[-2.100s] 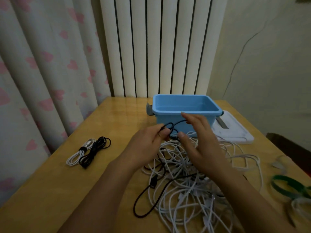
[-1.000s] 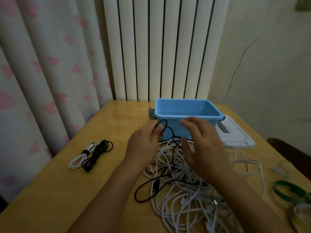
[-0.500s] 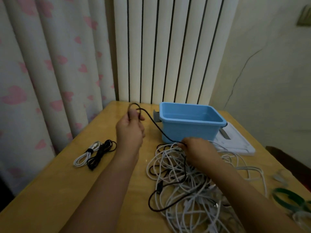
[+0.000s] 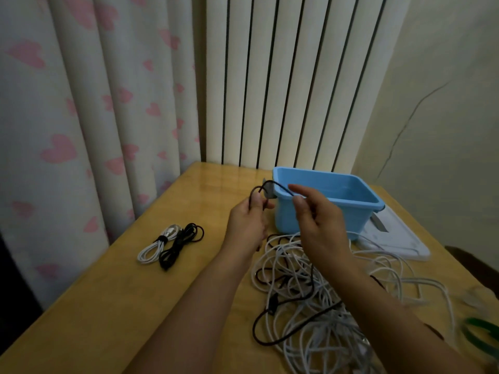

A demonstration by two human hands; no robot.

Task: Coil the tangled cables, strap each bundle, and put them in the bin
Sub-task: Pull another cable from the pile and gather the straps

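A black cable [image 4: 280,300] runs up out of a tangled pile of mostly white cables [image 4: 324,306] on the wooden table [image 4: 121,292]. My left hand [image 4: 247,225] grips a small loop of it, raised beside the bin's left end. My right hand [image 4: 318,225] pinches the same black cable between thumb and forefinger, just right of the left hand. The blue plastic bin [image 4: 364,201] stands behind the hands and looks empty. A strapped white bundle [image 4: 155,245] and a strapped black bundle [image 4: 179,242] lie side by side at the left.
A white lid or board [image 4: 397,244] lies right of the bin. Green straps [image 4: 483,333] rest at the table's right edge. A heart-print curtain [image 4: 81,117] hangs at the left and a white radiator [image 4: 297,82] stands behind the table.
My right hand rose from the cable pile and came up close to my left hand, pinching the black cable. The black loop in the left hand stays raised beside the bin.
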